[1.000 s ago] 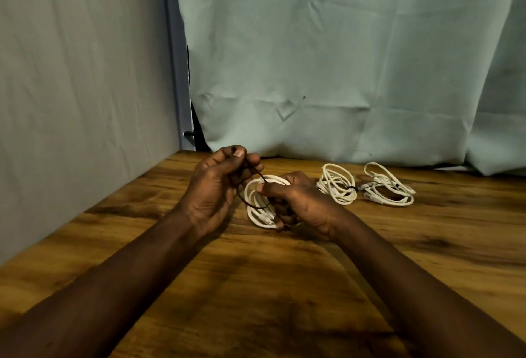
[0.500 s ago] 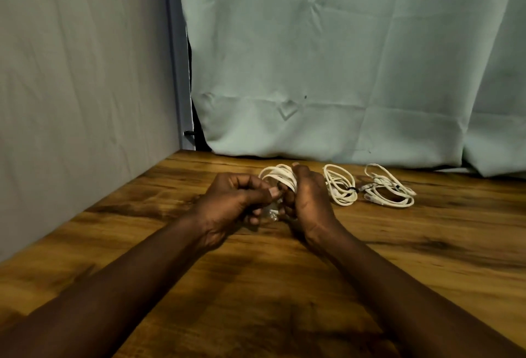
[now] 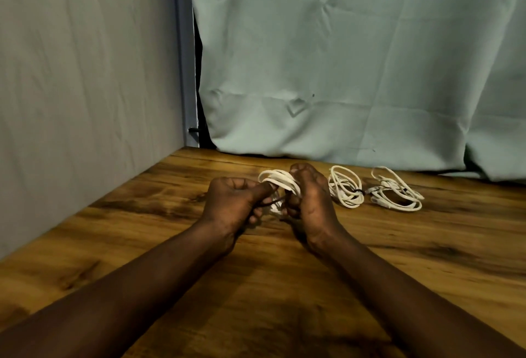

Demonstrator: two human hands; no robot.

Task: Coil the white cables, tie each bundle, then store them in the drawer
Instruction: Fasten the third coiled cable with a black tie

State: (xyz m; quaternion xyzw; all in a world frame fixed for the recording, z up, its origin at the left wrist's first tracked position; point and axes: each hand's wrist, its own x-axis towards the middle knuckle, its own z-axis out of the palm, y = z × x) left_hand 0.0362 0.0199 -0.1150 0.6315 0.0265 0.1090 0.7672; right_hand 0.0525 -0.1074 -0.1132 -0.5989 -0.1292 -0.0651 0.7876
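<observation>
— What are the fingers doing at this moment?

— The fingers (image 3: 296,170) of the right hand (image 3: 311,204) are curling tightly around the white cable coil (image 3: 277,179) and are holding it upright. The left hand (image 3: 232,204) is also curling its fingers. It is pinching a thin dark tie (image 3: 273,202), and its thumb is pressing against the loops of the coil.

— And where is the tie going?

— It is running from the left hand across to the right one, just under the coil. I cannot tell if the coil is touching the desk (image 3: 284,286) or not.

— What is lying around the hands?

— Just beside the right hand a second bundle (image 3: 344,187) is lying flat on the desk, with a dark band closing it on its right side. Near it, further right, a third bundle (image 3: 397,195) is lying in looser loops. Behind everything a pale green cloth (image 3: 341,58) is hanging, and a grey wall (image 3: 85,73) is standing on the left.
</observation>
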